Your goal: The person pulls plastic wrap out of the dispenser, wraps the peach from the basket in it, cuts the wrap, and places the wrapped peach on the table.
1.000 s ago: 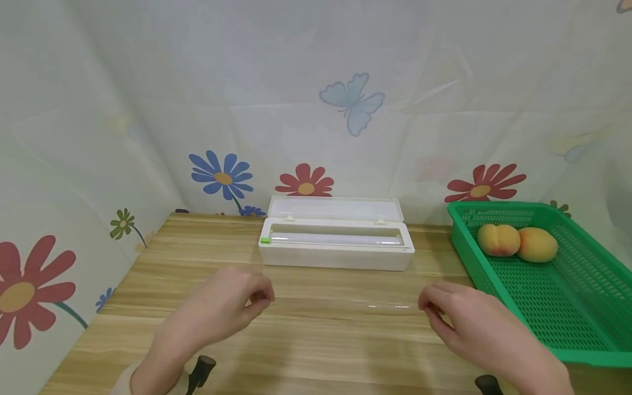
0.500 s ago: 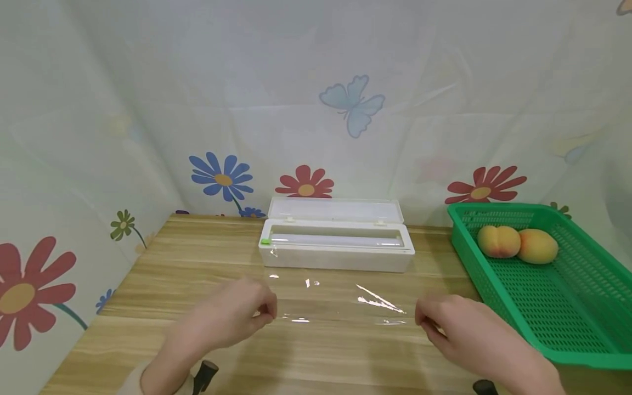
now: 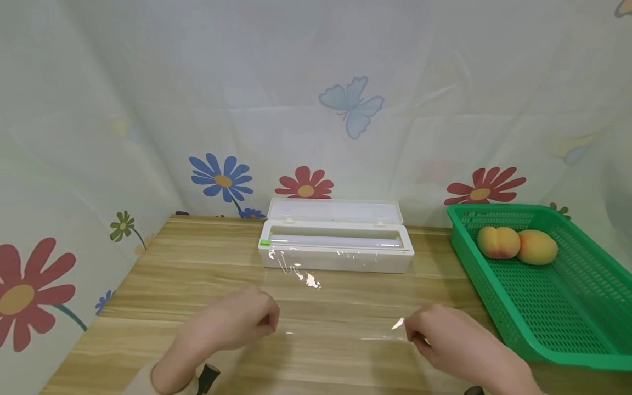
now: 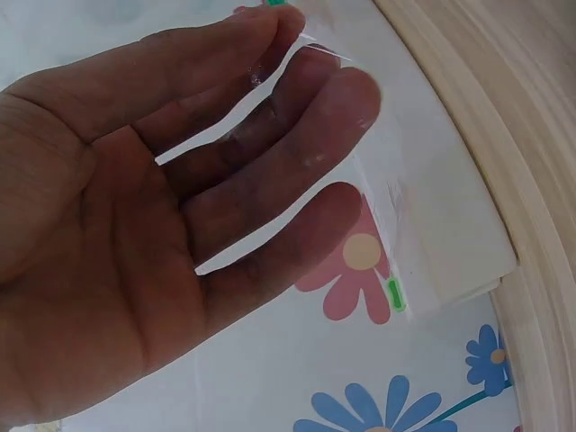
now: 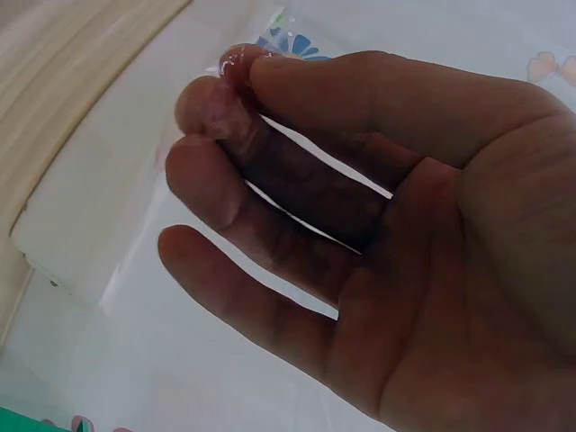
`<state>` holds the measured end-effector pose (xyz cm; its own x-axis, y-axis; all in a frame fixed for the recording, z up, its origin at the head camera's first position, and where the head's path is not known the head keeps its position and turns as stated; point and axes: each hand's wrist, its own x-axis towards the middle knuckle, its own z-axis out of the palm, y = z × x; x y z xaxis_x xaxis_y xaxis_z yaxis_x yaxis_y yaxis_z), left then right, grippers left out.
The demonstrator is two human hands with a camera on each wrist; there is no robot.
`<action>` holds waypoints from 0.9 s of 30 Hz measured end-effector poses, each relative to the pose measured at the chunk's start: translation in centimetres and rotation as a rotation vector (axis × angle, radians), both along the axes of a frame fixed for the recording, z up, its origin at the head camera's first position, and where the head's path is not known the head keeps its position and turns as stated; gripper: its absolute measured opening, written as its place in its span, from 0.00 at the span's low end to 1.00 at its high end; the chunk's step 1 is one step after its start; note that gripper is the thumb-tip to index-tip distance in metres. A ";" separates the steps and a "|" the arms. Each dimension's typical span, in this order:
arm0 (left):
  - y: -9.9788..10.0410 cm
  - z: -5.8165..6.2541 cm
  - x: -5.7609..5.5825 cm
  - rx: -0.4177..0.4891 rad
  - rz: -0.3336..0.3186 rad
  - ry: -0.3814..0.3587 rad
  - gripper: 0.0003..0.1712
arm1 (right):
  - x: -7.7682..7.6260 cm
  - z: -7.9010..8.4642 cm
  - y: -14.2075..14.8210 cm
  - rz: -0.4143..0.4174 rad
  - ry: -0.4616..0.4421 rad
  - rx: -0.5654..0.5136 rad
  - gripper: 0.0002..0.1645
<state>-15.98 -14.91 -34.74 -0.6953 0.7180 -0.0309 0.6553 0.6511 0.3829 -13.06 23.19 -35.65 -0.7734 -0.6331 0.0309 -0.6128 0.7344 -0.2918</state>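
A clear sheet of plastic wrap [image 3: 312,281] stretches from a white dispenser box [image 3: 336,260] toward the person, showing mainly by its bright glints. At the sheet's near left corner the left hand [image 3: 242,318] pinches the film between thumb and index finger; the left wrist view shows the other fingers [image 4: 279,180] loosely bent behind it. The right hand [image 3: 446,340] pinches the near right corner the same way, its thumb and index tips meeting on the film in the right wrist view. Inside the box lies the wrap roll [image 3: 336,241], and the lid [image 3: 336,210] stands raised behind it.
A green plastic basket [image 3: 508,307] with two peaches [image 3: 518,244] stands on the right, close to the right hand. A small green slider [image 3: 265,242] sits at the box's left end. A flowered cloth [image 3: 237,82] hangs behind the wooden table [image 3: 197,252].
Both hands have moved down toward the person, the right one also slightly left. More film now spans between them and the box, with glints reaching up to its front.
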 end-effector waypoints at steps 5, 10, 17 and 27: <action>0.2 -0.6 0.1 -0.024 -0.007 -0.022 0.16 | -0.1 -0.9 -0.4 0.011 0.006 0.003 0.23; 0.4 -1.0 0.3 -0.049 0.012 -0.044 0.15 | -0.3 -1.6 -0.5 0.015 0.006 0.014 0.24; 0.6 -1.6 0.3 -0.076 0.007 -0.031 0.16 | -0.6 -2.2 -0.5 0.008 -0.022 0.024 0.23; 1.1 -3.0 0.0 -0.119 0.037 -0.040 0.17 | -1.1 -3.6 -0.7 -0.001 -0.045 0.039 0.24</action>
